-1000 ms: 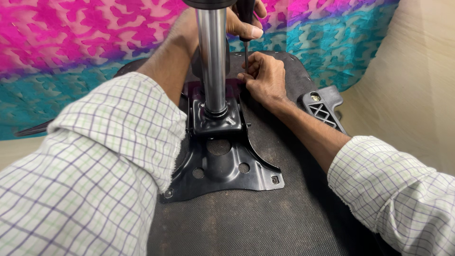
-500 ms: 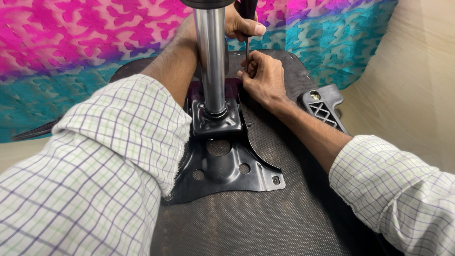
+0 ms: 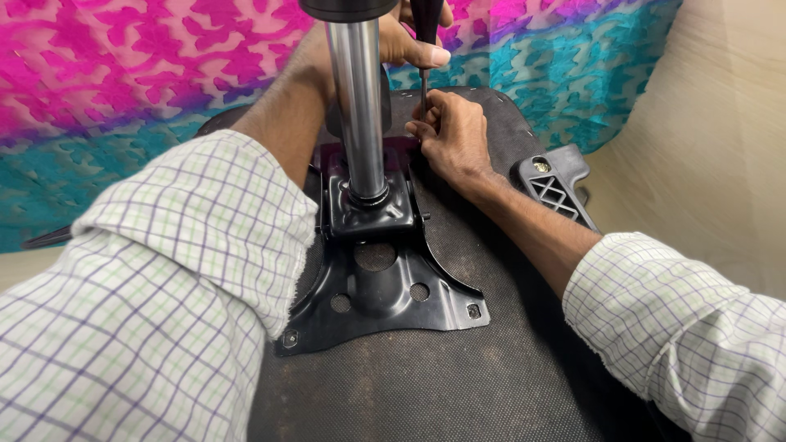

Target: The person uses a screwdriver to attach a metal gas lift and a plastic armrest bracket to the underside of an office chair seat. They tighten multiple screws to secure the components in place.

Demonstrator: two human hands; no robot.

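A black metal mounting plate (image 3: pixel 385 299) lies on the dark fabric underside of a chair seat (image 3: pixel 458 385). From the plate a shiny steel cylinder (image 3: pixel 358 106) rises upright. Behind the cylinder my left hand (image 3: pixel 401 37) grips the black handle of a screwdriver (image 3: pixel 424 57), whose thin shaft points down at the far edge of the plate. My right hand (image 3: pixel 450 135) rests on the seat there, its fingertips pinched around the lower end of the shaft. The screwdriver's tip is hidden by those fingers.
A black plastic armrest bracket (image 3: pixel 553 188) lies on the seat's right side. A pink and teal patterned cloth (image 3: pixel 147 82) covers the ground behind. A beige surface (image 3: pixel 720 139) stands at the right.
Both hands stay at the screwdriver by the plate's far edge. The view has shifted slightly; nothing else moved.
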